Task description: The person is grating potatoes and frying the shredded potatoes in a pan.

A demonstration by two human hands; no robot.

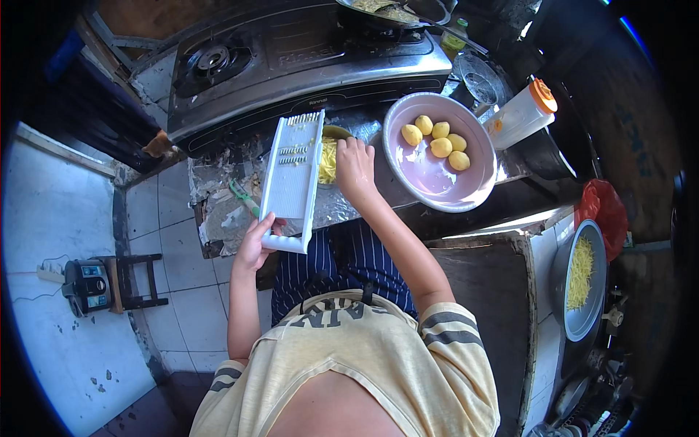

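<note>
A white plastic grater (pixel 290 191) with rows of metal teeth is tilted over the worktop, my left hand (pixel 254 241) closed around its handle end. Bits of yellow shreds cling to its teeth. Beside the grater, a small bowl (pixel 338 131) of yellow shreds (pixel 327 161) is partly hidden by it. My right hand (pixel 356 170) is at the bowl's right side, fingers curled; whether anything is in them is hidden. To the right, a pale pink basin (pixel 407 188) holds several peeled potatoes (pixel 440 147). A green-handled peeler (pixel 244 198) lies left of the grater.
Behind the worktop stands a Rinnai gas stove (pixel 306 71) with a wok (pixel 390 19) on its right burner. An orange-lidded plastic jug (pixel 519 117) is beyond the basin. At far right sits a grey basin (pixel 560 295) holding yellow shreds near a red plastic bag (pixel 603 218).
</note>
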